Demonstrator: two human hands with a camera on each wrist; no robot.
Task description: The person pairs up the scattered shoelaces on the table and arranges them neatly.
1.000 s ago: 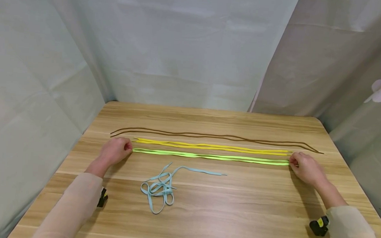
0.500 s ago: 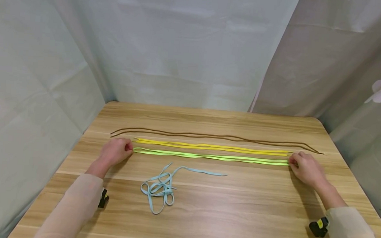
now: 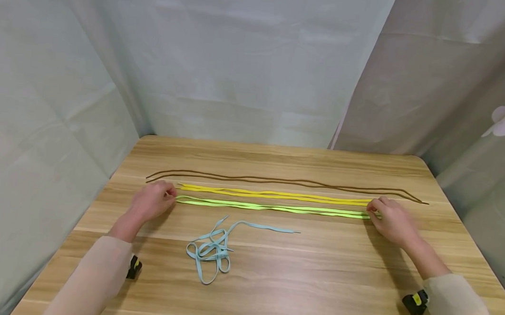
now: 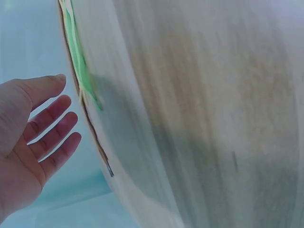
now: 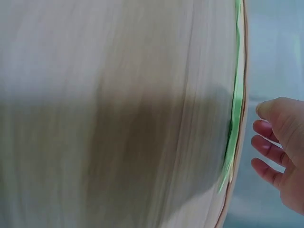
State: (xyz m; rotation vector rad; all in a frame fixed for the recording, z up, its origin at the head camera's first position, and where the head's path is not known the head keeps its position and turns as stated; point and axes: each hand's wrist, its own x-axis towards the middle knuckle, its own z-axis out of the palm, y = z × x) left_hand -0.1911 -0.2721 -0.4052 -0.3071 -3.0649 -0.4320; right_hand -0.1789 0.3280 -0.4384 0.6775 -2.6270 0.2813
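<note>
A lime-green shoelace [image 3: 271, 208] lies stretched in long parallel strands across the table. My left hand [image 3: 153, 201] hovers at its left end; in the left wrist view that hand [image 4: 16, 137] has its fingers loosely bent and apart, nothing between them. Over the right end, my right hand [image 3: 392, 223] overlaps the lace in the head view. The right wrist view shows this hand [image 5: 289, 137] with thumb and fingers parted, holding nothing, beside the green lace [image 5: 236, 104]. Just behind lies a yellow shoelace [image 3: 272, 194], laid out the same way.
Farther back, a thin brown shoelace [image 3: 260, 179] lies in two wavy strands. A light blue shoelace [image 3: 217, 253] sits tangled nearer the front, one end trailing right. Pale curtains [image 3: 248, 71] hang behind and beside the wooden table [image 3: 297, 293].
My right hand has moved left along the green lace, off its end, and its fingers have parted. My left hand has loosened from the left end, hardly shifting. The laces lie as before.
</note>
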